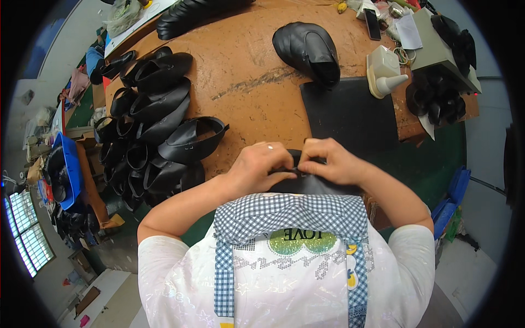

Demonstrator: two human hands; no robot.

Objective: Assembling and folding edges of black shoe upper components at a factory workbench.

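Note:
At the near edge of the brown work table (pixel 240 115), close against my apron, I hold a black leather shoe upper (pixel 314 186). My left hand (pixel 261 167) pinches its edge between thumb and fingers and has a ring on one finger. Right beside it, my right hand (pixel 332 161) is closed on the same upper, thumb and fingers pressed together. Much of the upper is hidden under both hands. Left of my left hand lies a looped black upper (pixel 194 143), apart from the others.
Several black shoe uppers (pixel 161 104) crowd the table's left side. Beyond my hands lie a black mat (pixel 350 112) and nested black uppers (pixel 307 50). A white nozzle bottle (pixel 384 71), a phone (pixel 372 24) and a grey box (pixel 443 52) stand right. A blue bin (pixel 70 172) is far left.

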